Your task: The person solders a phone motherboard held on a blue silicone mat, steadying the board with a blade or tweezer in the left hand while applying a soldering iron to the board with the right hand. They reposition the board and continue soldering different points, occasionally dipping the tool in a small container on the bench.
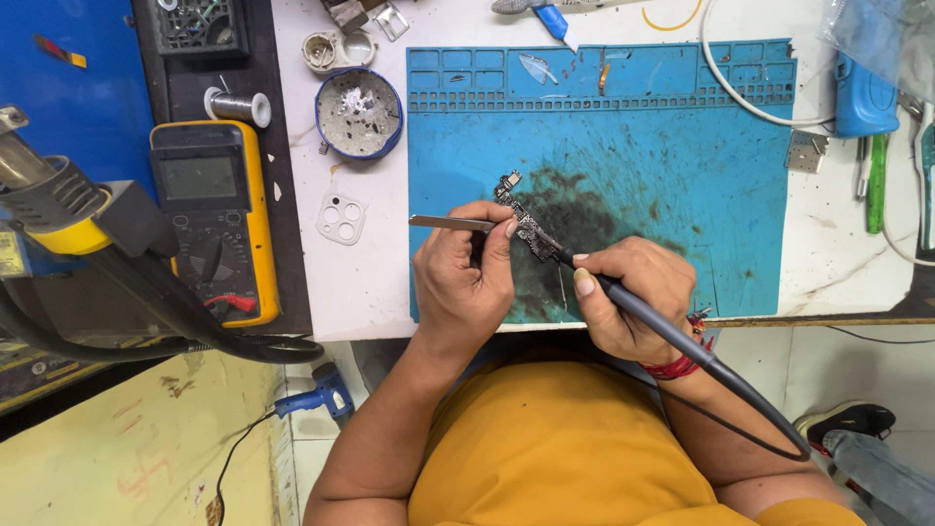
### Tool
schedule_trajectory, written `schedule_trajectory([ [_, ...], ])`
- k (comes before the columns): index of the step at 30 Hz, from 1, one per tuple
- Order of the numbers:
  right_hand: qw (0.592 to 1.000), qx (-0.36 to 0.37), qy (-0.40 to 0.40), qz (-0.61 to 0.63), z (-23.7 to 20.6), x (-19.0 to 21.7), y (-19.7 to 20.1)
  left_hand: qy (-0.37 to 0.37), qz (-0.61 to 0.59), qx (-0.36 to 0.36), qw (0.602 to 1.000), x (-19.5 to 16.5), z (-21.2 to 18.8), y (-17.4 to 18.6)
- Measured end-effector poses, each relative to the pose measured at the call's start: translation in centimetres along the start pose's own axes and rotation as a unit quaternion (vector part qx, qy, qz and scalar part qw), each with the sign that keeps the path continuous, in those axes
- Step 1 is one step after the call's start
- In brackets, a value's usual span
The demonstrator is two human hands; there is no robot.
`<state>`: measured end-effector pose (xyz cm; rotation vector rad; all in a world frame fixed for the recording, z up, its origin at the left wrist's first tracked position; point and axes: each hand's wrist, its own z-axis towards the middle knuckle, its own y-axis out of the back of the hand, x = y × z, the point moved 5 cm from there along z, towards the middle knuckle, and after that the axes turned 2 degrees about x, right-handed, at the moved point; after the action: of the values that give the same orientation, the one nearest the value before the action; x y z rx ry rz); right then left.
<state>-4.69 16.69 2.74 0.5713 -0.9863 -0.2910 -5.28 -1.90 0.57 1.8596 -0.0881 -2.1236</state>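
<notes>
A small dark circuit board (523,216) lies on the stained blue work mat (662,166). My left hand (466,278) grips metal tweezers (448,223) whose tips rest by the board. My right hand (628,292) holds a black soldering iron (623,297) like a pen, its tip touching the board's near end. The iron's black cable (750,394) trails off to the lower right across my wrist, which wears a red thread band.
A yellow multimeter (209,219) and a hot-air gun (58,200) sit at left. A round blue tin (358,112), a solder spool (239,105) and a white camera-frame part (342,218) lie beside the mat. A blue device (865,97), white cable and green tool are at right.
</notes>
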Motion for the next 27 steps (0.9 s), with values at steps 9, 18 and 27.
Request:
schedule_trajectory([
  [9, 1.0, 0.004, -0.007, 0.004, 0.34, -0.12, 0.13, -0.01, 0.009, -0.007, 1.0, -0.14, 0.37, 0.11],
  [18, 1.0, 0.002, 0.0, 0.003, 0.29, -0.14, 0.14, -0.011, 0.013, -0.003, 1.0, -0.1, 0.39, -0.01],
  [27, 1.0, 0.008, -0.002, 0.004, 0.71, -0.38, 0.1, -0.017, 0.002, -0.002, 1.0, -0.1, 0.81, -0.02],
])
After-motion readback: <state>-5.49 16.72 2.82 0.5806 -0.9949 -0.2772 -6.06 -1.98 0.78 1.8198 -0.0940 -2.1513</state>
